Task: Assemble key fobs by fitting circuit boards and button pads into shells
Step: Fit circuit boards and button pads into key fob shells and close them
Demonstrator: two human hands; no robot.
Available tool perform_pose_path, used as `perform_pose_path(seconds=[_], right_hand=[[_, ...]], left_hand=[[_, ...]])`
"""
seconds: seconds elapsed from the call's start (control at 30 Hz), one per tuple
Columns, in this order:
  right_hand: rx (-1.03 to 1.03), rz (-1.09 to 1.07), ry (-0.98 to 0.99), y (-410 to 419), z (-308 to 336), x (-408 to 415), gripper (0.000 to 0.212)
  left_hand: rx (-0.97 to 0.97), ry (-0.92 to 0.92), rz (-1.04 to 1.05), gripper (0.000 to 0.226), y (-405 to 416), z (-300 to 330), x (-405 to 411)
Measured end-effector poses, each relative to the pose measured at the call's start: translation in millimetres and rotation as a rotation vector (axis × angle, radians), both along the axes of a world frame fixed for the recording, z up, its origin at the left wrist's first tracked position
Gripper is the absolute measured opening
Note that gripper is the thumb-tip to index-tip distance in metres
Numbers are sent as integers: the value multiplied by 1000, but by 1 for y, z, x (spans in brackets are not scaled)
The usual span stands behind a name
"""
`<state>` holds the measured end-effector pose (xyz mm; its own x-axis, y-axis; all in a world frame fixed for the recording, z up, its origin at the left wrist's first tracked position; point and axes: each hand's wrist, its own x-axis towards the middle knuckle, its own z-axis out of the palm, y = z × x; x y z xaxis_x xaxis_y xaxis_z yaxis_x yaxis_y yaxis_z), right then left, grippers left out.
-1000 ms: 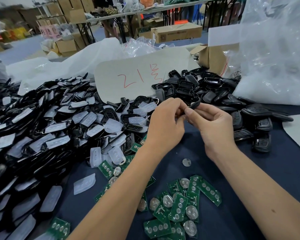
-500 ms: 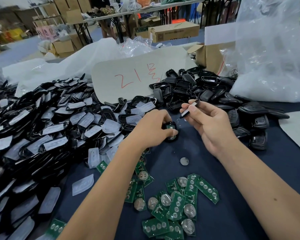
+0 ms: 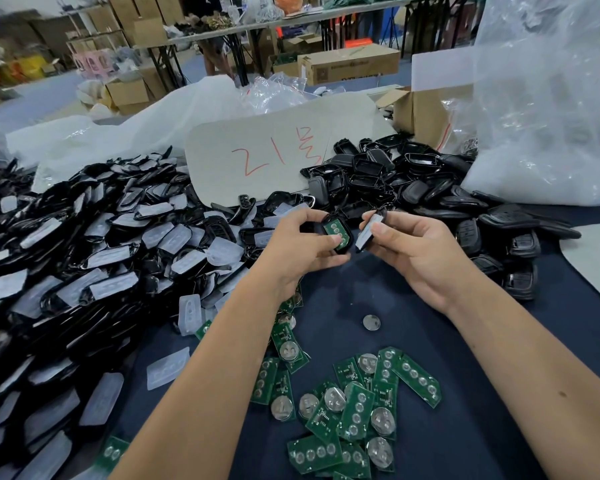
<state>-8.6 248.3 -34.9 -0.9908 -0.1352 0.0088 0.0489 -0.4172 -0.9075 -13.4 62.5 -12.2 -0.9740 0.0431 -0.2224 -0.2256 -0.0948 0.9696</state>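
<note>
Fingers [image 3: 329, 241] of the left hand [image 3: 300, 245] curl around a black shell [image 3: 340, 235] and clamp it, with the thumb pressing on the green circuit board [image 3: 336, 231] that sits inside this shell; the right hand [image 3: 414, 247] pinches a second black shell piece [image 3: 369, 232] between thumb and fingers, held on its edge and just beside the first shell, not touching it as far as I can see; both hands are above the dark blue table cloth [image 3: 499, 393]; one loose round battery [image 3: 371, 322] lies alone on the cloth below the hands; near the lower edge is a pile of green circuit boards [image 3: 354, 407], more than ten, many overlapping, so an exact count is not possible; at the left a very large heap of black shells with clear button pads [image 3: 111, 251] lies, too many to count, and two or three clear pads [image 3: 168, 368] lie apart beside it; behind the hands a smaller heap of empty black shells [image 3: 388, 171] is seen; a pale board with red writing [image 3: 278, 157] lies between the two heaps; one open cardboard box [image 3: 420, 114] stands behind, its content is hidden; one big clear plastic bag [image 3: 548, 109] stands at the right, and what is in it I cannot tell.
</note>
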Motion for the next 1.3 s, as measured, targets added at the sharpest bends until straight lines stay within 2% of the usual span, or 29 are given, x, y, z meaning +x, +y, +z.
perform_pose_path(seconds=[0.47, 0.77, 0.97, 1.1, 1.2, 1.3], right_hand=[[-5, 5, -9, 1, -2, -1, 40], [10, -21, -15, 0, -2, -1, 37], [59, -98, -13, -4, -4, -1, 33], [103, -129, -1, -4, -7, -3, 30], [114, -152, -1, -5, -7, -2, 27], [127, -173, 11, -8, -7, -1, 10]], left_hand=[[7, 10, -16, 42, -1, -3, -1], [0, 67, -29, 40, -3, -8, -3], [-191, 259, -19, 12, 0, -8, 1], [-363, 458, -2, 13, 8, -9, 2], [-435, 519, 3, 17, 11, -10, 3], [-496, 551, -19, 16, 11, -11, 2]])
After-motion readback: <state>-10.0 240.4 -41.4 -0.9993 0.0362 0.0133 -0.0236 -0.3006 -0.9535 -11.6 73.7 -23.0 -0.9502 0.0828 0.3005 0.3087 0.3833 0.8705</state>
